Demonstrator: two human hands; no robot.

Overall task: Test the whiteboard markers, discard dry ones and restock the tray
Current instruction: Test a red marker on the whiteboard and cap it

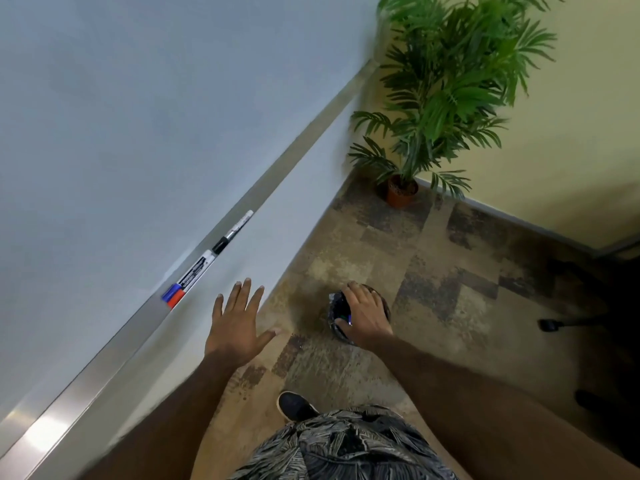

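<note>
The whiteboard (121, 116) fills the left, with its metal tray (277, 168) running diagonally below it. On the tray lie a blue-capped marker (188, 277), a red-capped marker (177, 298) beside it, and a black-capped marker (232, 233) farther along. My left hand (239, 323) hovers just below the tray with its fingers spread, holding nothing. My right hand (365, 315) hangs over a small dark lined bin (334, 308) on the floor. Its fingers curl down, and a short blue and green bit of a marker (348, 319) shows by the thumb.
A potted palm (446, 98) in a brown pot stands in the corner beyond the tray's end. Dark chair legs (561, 323) reach in from the right. My shoe (296, 405) is on the patterned carpet below the bin.
</note>
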